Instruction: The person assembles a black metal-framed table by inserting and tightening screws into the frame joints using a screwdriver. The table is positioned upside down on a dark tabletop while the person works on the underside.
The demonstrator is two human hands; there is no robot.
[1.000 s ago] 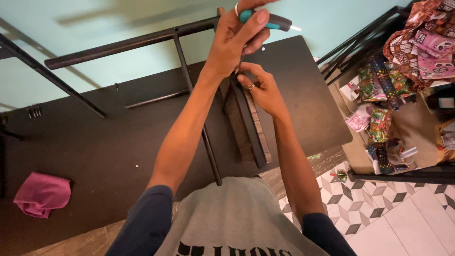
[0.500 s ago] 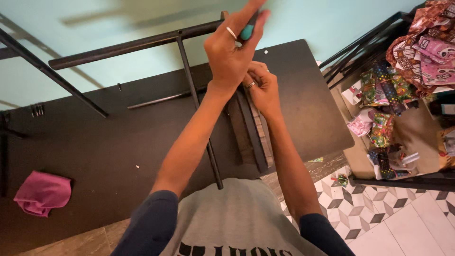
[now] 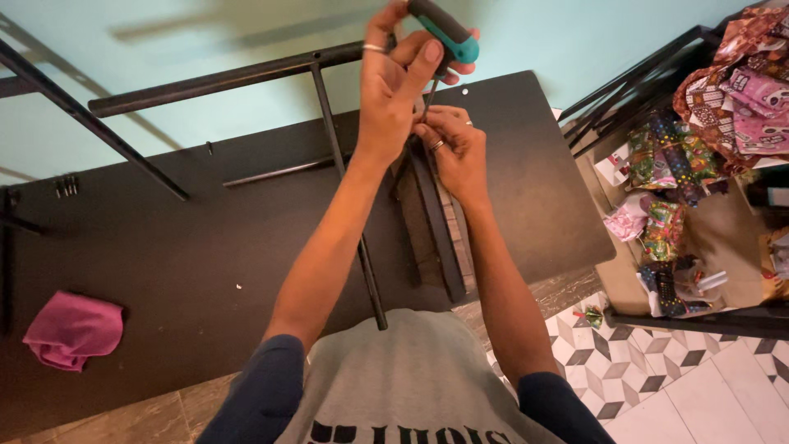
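My left hand is raised and shut around the teal-and-black handle of a screwdriver. Its thin shaft runs down to my right hand. That hand's fingertips pinch the lower end of the shaft where it meets the upper end of a flat black metal bar. The tip and any screw are hidden by the fingers. A thin black frame tube passes under my left forearm. Both pieces stand over a dark brown board lying flat.
A black crossbar and a slanted tube rise at the board's far side. Small screws and a pink cloth lie at the left. Colourful wrapped packets on cardboard crowd the right, above patterned floor tiles.
My left hand has shifted on the screwdriver handle, which now points up and to the right. My right hand has stayed pinched at the bar's end.
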